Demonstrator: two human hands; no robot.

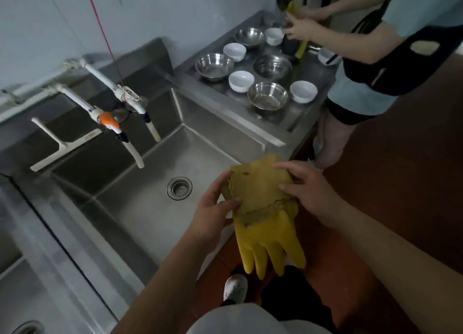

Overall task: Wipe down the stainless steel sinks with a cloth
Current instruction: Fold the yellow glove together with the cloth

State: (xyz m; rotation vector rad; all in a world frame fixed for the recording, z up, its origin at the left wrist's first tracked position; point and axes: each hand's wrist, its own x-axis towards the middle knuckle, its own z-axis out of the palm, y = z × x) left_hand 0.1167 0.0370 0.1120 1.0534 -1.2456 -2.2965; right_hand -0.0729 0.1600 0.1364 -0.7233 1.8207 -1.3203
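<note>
Nine bowls (241, 81) beside the sink (155, 173).

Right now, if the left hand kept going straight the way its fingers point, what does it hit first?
The left hand points up and right, already touching the yellow rubber glove that both hands hold. Past the glove's cuff, probably the right hand; depth is unclear.

- No text, label, brand, number or sign can be read anywhere around the sink (140, 208).
- The tap fittings above the sink are too blurred to show any marking.
</note>
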